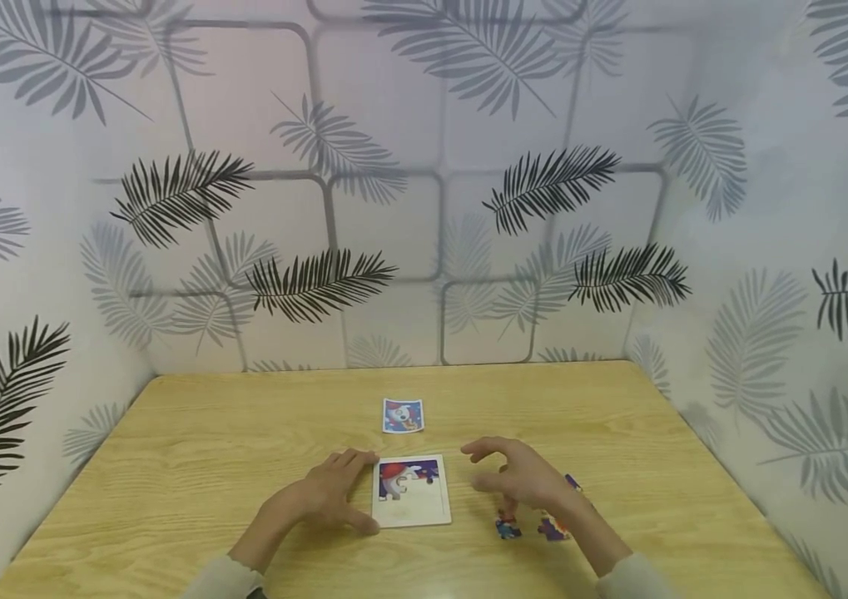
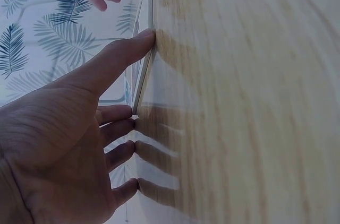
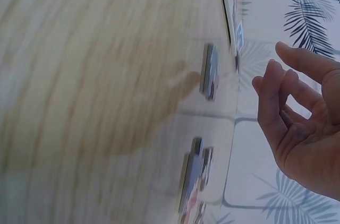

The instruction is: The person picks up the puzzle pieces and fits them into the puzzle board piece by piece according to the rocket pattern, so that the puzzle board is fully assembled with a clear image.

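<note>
A square jigsaw tray [image 1: 424,509] with a pale border lies mid-table, its upper part filled with a picture of a white animal in a red hat, its lower part bare. My left hand [image 1: 326,492] rests at the tray's left side, the thumb touching near the lower corner and the forefinger near the upper one. In the left wrist view the other fingertips stand on the table. My right hand [image 1: 519,476] hovers right of the tray, fingers loosely bent, holding nothing in the right wrist view. Below it lie a blue jigsaw piece [image 1: 508,527] and a purple-and-orange piece [image 1: 554,527].
A small picture card [image 1: 403,416] of a white animal lies behind the tray. More pieces [image 3: 194,181] sit partly hidden under my right forearm. Beyond the wooden table [image 1: 259,416] hangs leaf-patterned cloth [image 1: 394,225] at the back and both sides.
</note>
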Demonstrator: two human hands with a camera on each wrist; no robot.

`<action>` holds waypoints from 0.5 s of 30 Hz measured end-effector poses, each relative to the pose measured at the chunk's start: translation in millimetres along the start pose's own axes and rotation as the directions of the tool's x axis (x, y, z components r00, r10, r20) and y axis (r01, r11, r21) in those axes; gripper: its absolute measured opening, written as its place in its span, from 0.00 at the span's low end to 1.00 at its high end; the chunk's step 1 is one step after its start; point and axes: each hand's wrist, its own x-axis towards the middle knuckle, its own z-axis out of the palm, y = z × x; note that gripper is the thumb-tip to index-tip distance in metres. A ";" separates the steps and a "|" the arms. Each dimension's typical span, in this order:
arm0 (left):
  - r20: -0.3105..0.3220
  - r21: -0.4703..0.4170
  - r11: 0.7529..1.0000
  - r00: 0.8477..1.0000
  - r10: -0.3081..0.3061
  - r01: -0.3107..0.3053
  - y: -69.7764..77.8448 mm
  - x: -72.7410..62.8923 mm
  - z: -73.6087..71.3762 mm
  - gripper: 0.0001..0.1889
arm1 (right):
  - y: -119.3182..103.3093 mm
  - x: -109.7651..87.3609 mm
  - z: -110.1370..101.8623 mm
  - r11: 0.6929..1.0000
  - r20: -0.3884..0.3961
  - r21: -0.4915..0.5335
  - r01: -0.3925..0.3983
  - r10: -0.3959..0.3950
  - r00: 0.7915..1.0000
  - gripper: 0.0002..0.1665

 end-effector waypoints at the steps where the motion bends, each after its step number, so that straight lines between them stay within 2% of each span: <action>1: 0.002 0.009 1.000 1.000 -0.001 0.001 0.0 -0.2 0.1 0.52 | 1.1 -1.5 -2.2 1.000 -0.003 -0.008 0.003 -0.003 1.000 0.30; 9: 0.001 0.002 1.000 1.000 -0.015 0.015 3.6 -1.5 -0.4 0.52 | 13.2 -13.1 -17.7 0.998 -0.038 -0.055 0.002 -0.004 0.999 0.29; 15: -0.005 0.003 1.000 1.000 -0.019 0.019 2.6 -2.6 0.7 0.52 | 17.8 -18.6 -21.3 0.999 -0.030 -0.049 -0.002 0.001 1.000 0.29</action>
